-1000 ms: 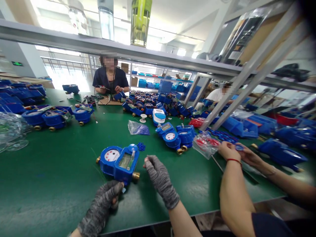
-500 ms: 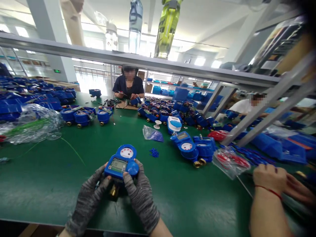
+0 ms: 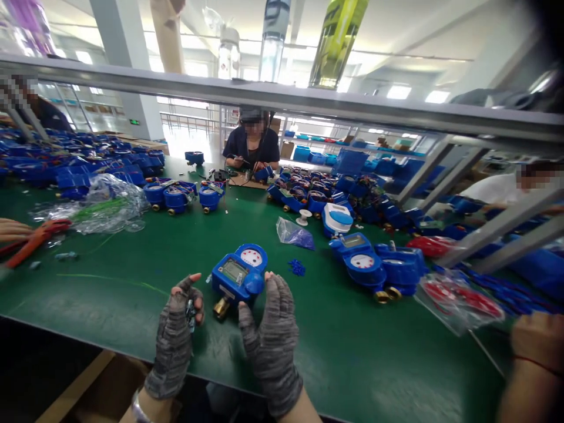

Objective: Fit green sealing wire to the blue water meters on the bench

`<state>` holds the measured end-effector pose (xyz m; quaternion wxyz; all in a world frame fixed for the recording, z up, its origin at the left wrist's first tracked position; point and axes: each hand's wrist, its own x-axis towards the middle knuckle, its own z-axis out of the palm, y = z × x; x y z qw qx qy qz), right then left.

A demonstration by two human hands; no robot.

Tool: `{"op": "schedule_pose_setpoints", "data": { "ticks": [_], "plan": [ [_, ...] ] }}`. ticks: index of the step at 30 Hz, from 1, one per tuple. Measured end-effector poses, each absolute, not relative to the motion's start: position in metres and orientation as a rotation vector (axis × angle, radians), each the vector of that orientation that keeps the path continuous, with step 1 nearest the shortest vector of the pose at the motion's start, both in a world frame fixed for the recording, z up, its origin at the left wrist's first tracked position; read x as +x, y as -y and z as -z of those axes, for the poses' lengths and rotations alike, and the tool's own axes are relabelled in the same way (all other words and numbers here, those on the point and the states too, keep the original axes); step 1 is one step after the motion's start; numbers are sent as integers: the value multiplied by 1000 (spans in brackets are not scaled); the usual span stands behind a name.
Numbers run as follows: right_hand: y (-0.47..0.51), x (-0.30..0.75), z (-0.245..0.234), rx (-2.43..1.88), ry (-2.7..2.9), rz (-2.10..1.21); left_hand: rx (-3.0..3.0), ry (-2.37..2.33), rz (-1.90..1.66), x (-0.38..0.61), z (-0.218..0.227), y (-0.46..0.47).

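Note:
A blue water meter [image 3: 240, 275] with a white dial, a small display and brass end fittings lies on the green table [image 3: 110, 294] just in front of me. My right hand [image 3: 268, 338], in a grey fingerless glove, rests against the meter's right side with fingers up and partly curled. My left hand [image 3: 178, 329], gloved the same way, sits just left of the meter, its fingers curled round a small dark part I cannot make out. A few small blue pieces [image 3: 298, 268] lie to the right of the meter.
More blue meters [image 3: 379, 267] stand to the right, rows of them [image 3: 176, 197] at the left and back. A clear bag [image 3: 294, 233] and plastic bags [image 3: 101, 208] lie about. A co-worker's arm [image 3: 535, 364] is at lower right, another hand [image 3: 13, 229] with orange pliers at left. People sit opposite.
My view has swung left. Both hands came onto the meter and turned it; now the left hand has come off it and the right stays beside it.

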<state>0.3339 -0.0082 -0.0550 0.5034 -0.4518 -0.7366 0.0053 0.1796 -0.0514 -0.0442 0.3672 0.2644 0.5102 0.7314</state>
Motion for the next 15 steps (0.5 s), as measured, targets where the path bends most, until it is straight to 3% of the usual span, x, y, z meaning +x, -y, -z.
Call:
{"op": "schedule_pose_setpoints", "data": {
  "ticks": [6,15],
  "plan": [
    [35,325,17,-652,1952,-128,824,-1288,-1806,199,35,72],
    [45,345,34,-823,1940,-544,1283,-1396,-1500,201,53,101]
  ]
}}
